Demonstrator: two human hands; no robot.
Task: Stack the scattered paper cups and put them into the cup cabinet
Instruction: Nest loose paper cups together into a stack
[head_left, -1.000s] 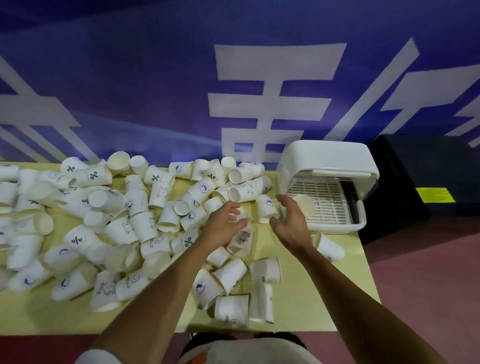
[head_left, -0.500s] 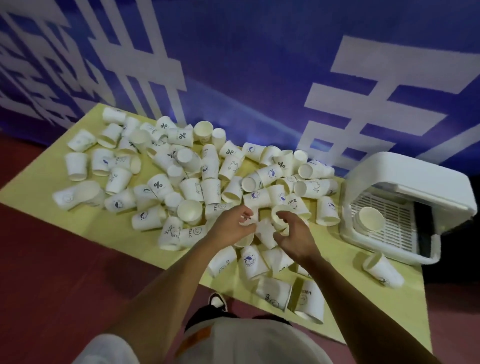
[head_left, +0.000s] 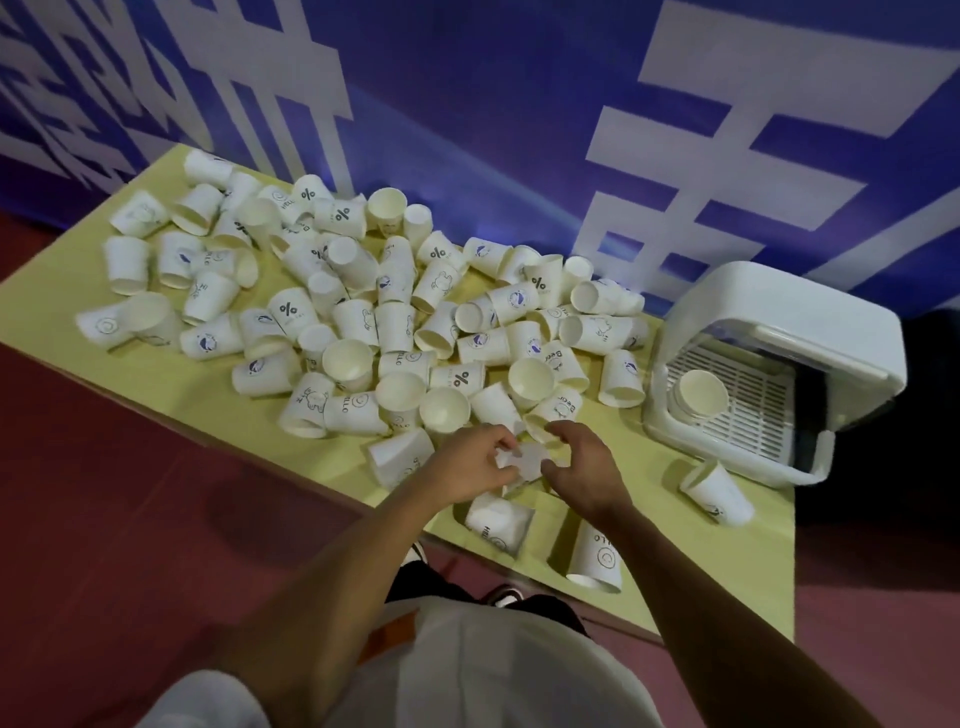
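Several white paper cups (head_left: 395, 322) lie scattered and tipped over across the yellow table (head_left: 649, 467). The white cup cabinet (head_left: 779, 301) stands open at the table's right end, with one cup (head_left: 701, 392) on its slatted tray. My left hand (head_left: 467, 462) and my right hand (head_left: 582, 467) meet near the front edge, each pinching a side of a white paper cup (head_left: 524, 460) held between them. My fingers hide part of that cup.
One loose cup (head_left: 717, 491) lies just in front of the cabinet. Two more cups (head_left: 498, 522) (head_left: 595, 556) lie at the front edge below my hands. A blue and white banner wall backs the table. Red floor surrounds it.
My right hand left the cabinet, where one cup now sits, and came back left. Both hands drew toward the front edge and closed on a cup. The view swung.
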